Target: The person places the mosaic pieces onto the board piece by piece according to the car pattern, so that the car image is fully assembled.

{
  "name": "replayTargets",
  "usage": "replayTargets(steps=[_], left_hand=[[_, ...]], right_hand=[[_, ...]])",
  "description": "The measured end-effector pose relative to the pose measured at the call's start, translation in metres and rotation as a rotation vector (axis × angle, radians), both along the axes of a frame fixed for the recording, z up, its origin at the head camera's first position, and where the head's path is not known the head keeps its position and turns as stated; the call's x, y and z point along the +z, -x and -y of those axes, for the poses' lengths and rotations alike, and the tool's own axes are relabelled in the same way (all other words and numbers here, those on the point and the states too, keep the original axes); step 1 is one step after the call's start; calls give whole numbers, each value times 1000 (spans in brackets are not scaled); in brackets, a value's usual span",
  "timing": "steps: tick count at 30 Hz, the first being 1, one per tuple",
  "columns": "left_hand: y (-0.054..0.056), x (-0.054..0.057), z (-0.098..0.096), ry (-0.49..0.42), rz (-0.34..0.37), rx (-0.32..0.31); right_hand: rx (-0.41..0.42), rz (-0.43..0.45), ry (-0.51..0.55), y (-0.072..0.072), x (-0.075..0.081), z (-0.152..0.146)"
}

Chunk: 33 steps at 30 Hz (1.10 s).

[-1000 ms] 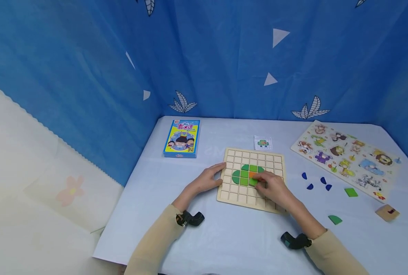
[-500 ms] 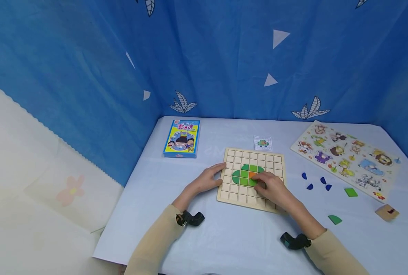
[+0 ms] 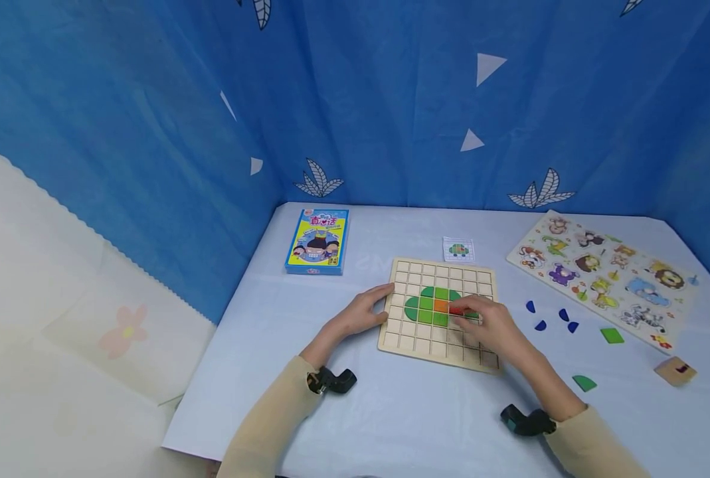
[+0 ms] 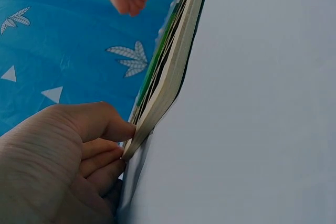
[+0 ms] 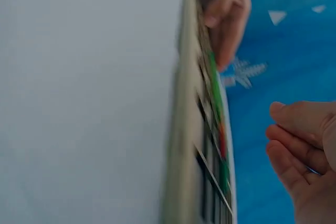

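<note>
A wooden grid board (image 3: 414,337) carries a shape made of light green squares (image 3: 425,317), dark green rounded tiles (image 3: 411,309), an orange tile (image 3: 442,305) and a red tile (image 3: 455,310). At the board's left edge, my left hand (image 3: 362,311) rests with thumb and fingers spread along the rim. My right hand (image 3: 491,325) is over the board's right half, partly covering the tiles there. In the right wrist view, the right hand's fingers (image 5: 296,129) are loosely bent, clear of the board, with nothing between them.
To the right lie several dark blue half-round pieces (image 3: 540,326), a green square (image 3: 612,335), a green quarter-round (image 3: 584,383) and a wooden block (image 3: 675,371). An animal puzzle (image 3: 594,282) is behind them. A pattern card (image 3: 459,249) and a blue-yellow box (image 3: 317,242) stand farther back.
The green square tile pinched in my right hand now lies in the grid below the orange tile. That hand has let go and shifted right, uncovering the red tile. My left hand stays put.
</note>
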<state>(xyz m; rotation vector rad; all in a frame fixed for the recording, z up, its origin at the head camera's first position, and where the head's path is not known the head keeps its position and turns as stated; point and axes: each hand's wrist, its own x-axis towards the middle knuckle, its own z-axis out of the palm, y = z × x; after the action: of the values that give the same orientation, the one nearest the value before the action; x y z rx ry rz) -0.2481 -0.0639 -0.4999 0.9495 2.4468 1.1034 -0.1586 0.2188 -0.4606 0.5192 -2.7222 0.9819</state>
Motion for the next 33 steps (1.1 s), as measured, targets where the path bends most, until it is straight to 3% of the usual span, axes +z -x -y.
replayTargets(steps=[2,5,9,14,19,25,33], left_hand=[[0,0,-1,2,-1,1],[0,0,-1,6,3,4],[1,0,0,15,-3,9],[1,-1,0,6,0,11],[0,-2,-1,3,8,8],[1,-1,-1,10,2,7],[0,-1,-1,1,10,10]], right_hand=[[-55,3,21,-3,3,-19],[-150,-45,22,-4,-8,-62],[-316,-80,-4,-18,-12,-107],[-515,45,-19,-46,15,-123],[-693,168,-33,-60,13,-143],[-800,262,-75,-66,-6,-163],[-868,322,-118,-65,-27,-178]])
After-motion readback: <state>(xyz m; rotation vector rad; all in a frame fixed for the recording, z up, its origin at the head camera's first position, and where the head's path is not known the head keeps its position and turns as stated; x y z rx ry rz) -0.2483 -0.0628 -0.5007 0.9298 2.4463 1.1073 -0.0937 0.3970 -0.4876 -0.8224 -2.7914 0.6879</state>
